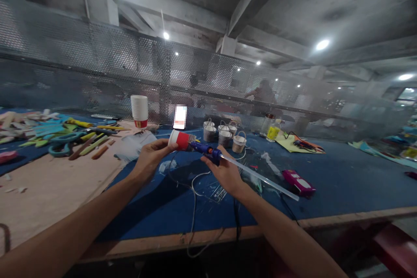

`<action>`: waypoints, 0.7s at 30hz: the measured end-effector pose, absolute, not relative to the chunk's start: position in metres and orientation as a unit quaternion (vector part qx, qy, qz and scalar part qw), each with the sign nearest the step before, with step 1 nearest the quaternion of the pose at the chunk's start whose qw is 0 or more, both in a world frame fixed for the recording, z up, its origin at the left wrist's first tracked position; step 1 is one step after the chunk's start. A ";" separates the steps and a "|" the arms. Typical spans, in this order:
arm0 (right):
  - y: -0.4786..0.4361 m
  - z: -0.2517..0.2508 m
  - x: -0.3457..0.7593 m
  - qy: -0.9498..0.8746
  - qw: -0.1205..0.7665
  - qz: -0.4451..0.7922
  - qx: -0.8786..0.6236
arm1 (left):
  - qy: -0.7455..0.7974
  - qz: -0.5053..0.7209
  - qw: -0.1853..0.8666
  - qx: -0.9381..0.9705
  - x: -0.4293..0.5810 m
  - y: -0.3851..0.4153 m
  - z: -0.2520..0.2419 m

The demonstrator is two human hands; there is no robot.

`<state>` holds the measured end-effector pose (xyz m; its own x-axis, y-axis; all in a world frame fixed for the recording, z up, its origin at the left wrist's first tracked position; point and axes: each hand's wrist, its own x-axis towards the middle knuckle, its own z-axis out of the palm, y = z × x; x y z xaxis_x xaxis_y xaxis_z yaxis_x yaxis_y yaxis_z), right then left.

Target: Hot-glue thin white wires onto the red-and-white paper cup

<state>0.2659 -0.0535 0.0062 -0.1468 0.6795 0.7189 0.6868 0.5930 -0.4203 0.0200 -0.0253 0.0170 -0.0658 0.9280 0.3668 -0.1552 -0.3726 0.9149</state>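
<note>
Between the fingers of my left hand (152, 156) is a red and white paper cup (180, 140), tipped on its side above the blue table. My right hand (227, 173) is wrapped round a blue glue gun (206, 150), whose nozzle points left at the cup's end. Whether the nozzle touches the cup I cannot tell. Out of the gun's back runs a long clear glue stick (260, 174), slanting down to the right. Behind the gun stand several small buckets with looped handles (239, 142). A pale cord (194, 200) lies looped on the table below my hands.
Stacked paper cups (139, 109) and a lit phone (180, 117) stand at the back. On the left lie teal scissors (63, 144), coloured sticks and scraps. A yellow-labelled bottle (274, 131) and a magenta object (299, 183) are on the right. A perforated metal screen (130, 65) rises behind the table.
</note>
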 end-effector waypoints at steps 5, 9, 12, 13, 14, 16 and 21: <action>-0.052 0.004 0.266 -0.761 0.469 -0.008 -0.448 | 0.369 0.638 0.423 0.526 0.021 -0.026 0.018; -0.052 0.003 0.267 -0.766 0.465 0.003 -0.443 | 0.368 0.639 0.429 0.522 0.022 -0.028 0.020; -0.053 0.005 0.266 -0.769 0.461 0.003 -0.444 | 0.371 0.639 0.431 0.518 0.023 -0.029 0.022; -0.054 0.005 0.266 -0.769 0.459 0.002 -0.445 | 0.370 0.640 0.432 0.516 0.023 -0.030 0.022; -0.054 0.006 0.266 -0.768 0.457 0.002 -0.448 | 0.369 0.641 0.433 0.515 0.023 -0.030 0.023; -0.055 0.006 0.265 -0.768 0.453 0.003 -0.452 | 0.368 0.644 0.434 0.511 0.024 -0.031 0.024; -0.057 0.007 0.265 -0.768 0.447 -0.001 -0.459 | 0.371 0.648 0.436 0.502 0.023 -0.029 0.022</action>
<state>0.2651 -0.0571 0.0068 -0.1785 0.7039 0.6875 0.7061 0.5782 -0.4088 0.0229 -0.0292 0.0224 -0.1155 0.9377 0.3277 -0.1936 -0.3448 0.9185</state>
